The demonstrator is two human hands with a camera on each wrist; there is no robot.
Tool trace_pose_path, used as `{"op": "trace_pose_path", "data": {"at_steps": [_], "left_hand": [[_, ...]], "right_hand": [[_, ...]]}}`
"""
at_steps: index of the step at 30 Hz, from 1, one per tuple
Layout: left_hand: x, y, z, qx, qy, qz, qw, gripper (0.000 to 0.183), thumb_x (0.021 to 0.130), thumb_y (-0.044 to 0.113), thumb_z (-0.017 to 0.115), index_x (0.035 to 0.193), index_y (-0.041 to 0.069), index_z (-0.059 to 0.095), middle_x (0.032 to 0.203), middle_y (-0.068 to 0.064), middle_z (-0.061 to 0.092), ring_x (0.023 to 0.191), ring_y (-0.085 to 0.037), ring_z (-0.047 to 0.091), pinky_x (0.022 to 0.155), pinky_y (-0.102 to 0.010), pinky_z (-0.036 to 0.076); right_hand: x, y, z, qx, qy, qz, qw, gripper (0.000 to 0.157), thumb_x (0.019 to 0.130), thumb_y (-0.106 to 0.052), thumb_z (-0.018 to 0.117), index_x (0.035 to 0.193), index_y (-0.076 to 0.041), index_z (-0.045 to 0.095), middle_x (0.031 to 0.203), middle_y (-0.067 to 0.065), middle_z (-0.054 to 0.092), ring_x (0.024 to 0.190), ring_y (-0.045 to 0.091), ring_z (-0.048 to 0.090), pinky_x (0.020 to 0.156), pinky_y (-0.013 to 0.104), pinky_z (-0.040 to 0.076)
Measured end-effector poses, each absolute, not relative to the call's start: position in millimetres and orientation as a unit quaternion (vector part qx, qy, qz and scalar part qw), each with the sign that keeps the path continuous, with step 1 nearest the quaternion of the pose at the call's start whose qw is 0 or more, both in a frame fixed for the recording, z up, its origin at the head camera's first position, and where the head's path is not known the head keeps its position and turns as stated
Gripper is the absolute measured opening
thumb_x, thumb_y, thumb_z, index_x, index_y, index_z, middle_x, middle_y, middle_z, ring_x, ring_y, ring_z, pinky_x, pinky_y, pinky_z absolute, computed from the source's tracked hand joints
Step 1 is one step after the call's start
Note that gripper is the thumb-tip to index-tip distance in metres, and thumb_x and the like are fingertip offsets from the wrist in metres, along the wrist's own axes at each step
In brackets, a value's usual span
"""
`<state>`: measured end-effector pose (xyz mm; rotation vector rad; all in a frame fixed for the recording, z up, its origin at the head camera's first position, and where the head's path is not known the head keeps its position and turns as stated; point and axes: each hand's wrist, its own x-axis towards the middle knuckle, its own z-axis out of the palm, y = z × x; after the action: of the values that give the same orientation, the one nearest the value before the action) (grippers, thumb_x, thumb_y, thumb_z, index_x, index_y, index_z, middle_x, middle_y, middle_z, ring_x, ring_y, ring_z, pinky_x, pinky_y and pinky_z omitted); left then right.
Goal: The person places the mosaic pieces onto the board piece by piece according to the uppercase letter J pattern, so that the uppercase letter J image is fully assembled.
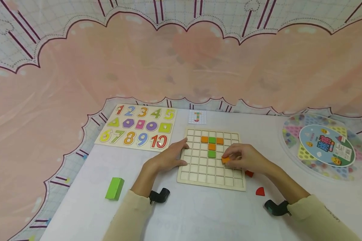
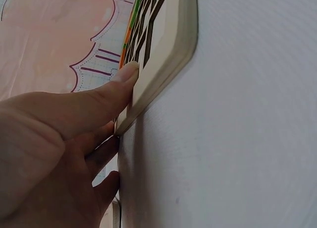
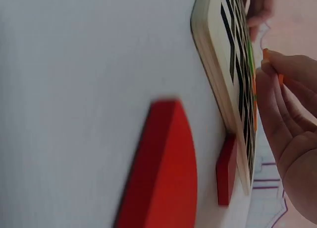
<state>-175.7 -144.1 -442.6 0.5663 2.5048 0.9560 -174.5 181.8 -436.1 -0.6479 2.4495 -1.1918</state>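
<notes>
A wooden grid board (image 1: 196, 167) lies on the table. Set in its cells are orange and green square tiles: a green tile (image 1: 212, 140) between two orange ones in an upper row, then an orange tile (image 1: 212, 146) and another green tile (image 1: 212, 154) running down below. My left hand (image 1: 169, 155) rests along the board's left edge, thumb (image 2: 126, 74) lying on the rim and fingers spread. Over the right half of the board, my right hand (image 1: 247, 157) pinches an orange tile (image 1: 225, 160) between thumb and fingertips. In the right wrist view only slivers of that tile show.
Beyond the board lies a small card (image 1: 197, 117) with a coloured J-shaped pattern. A number puzzle board (image 1: 135, 127) is at the left, above a green block (image 1: 114, 189). Red pieces (image 1: 260, 191) lie right of the grid board, near a round clear labelled package (image 1: 289, 147).
</notes>
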Motion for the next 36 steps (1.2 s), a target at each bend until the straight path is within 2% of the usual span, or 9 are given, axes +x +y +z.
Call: {"op": "trace_pose_path", "data": {"at_steps": [3, 9, 17, 24, 29, 36], "left_hand": [[-176, -144, -442, 0.205, 0.897, 0.338, 0.199, 0.083, 0.093, 0.013, 0.073, 0.161, 0.005, 0.026, 0.159, -0.008, 0.045, 0.159, -0.026, 0.024, 0.133, -0.044, 0.02], [-176, -143, -441, 0.205, 0.897, 0.338, 0.197, 0.083, 0.093, 0.013, 0.073, 0.161, 0.005, 0.025, 0.157, -0.008, 0.047, 0.158, -0.026, 0.027, 0.133, -0.044, 0.022], [-176, -143, -441, 0.205, 0.898, 0.335, 0.201, 0.084, 0.094, 0.013, 0.073, 0.161, 0.005, 0.024, 0.156, -0.007, 0.048, 0.157, -0.026, 0.028, 0.133, -0.044, 0.022], [-178, -142, -441, 0.2, 0.9, 0.331, 0.202, 0.082, 0.094, 0.015, 0.073, 0.161, 0.007, 0.026, 0.161, -0.007, 0.043, 0.16, -0.025, 0.022, 0.133, -0.043, 0.019], [-178, -143, -441, 0.2, 0.901, 0.325, 0.205, 0.074, 0.094, 0.016, 0.073, 0.157, 0.008, 0.035, 0.17, -0.007, 0.027, 0.162, -0.025, 0.017, 0.134, -0.043, 0.018], [-177, -143, -441, 0.201, 0.901, 0.326, 0.204, 0.078, 0.094, 0.016, 0.074, 0.159, 0.007, 0.031, 0.167, -0.008, 0.034, 0.161, -0.024, 0.018, 0.134, -0.043, 0.018]], "right_hand": [[-175, 172, -438, -0.242, 0.858, -0.422, 0.164, 0.021, 0.086, -0.015, 0.082, 0.107, -0.014, 0.077, 0.11, 0.005, 0.072, 0.083, 0.01, 0.062, 0.074, 0.018, 0.057], [-175, 157, -440, -0.257, 0.862, -0.411, 0.152, 0.022, 0.085, -0.015, 0.083, 0.105, -0.013, 0.077, 0.106, 0.004, 0.074, 0.082, 0.01, 0.063, 0.076, 0.017, 0.057], [-172, 143, -442, -0.238, 0.879, -0.387, 0.143, 0.021, 0.081, -0.018, 0.087, 0.099, -0.014, 0.077, 0.089, -0.001, 0.07, 0.079, 0.011, 0.06, 0.073, 0.018, 0.056], [-172, 135, -441, -0.235, 0.89, -0.369, 0.13, 0.019, 0.08, -0.017, 0.087, 0.096, -0.015, 0.077, 0.087, -0.003, 0.069, 0.08, 0.011, 0.06, 0.072, 0.017, 0.056], [-171, 133, -441, -0.235, 0.891, -0.368, 0.129, 0.019, 0.08, -0.015, 0.087, 0.096, -0.014, 0.077, 0.089, -0.001, 0.069, 0.08, 0.011, 0.059, 0.07, 0.017, 0.054], [-171, 131, -442, -0.233, 0.896, -0.359, 0.12, 0.018, 0.079, -0.015, 0.088, 0.094, -0.014, 0.078, 0.086, -0.001, 0.068, 0.077, 0.01, 0.058, 0.067, 0.017, 0.053]]}}
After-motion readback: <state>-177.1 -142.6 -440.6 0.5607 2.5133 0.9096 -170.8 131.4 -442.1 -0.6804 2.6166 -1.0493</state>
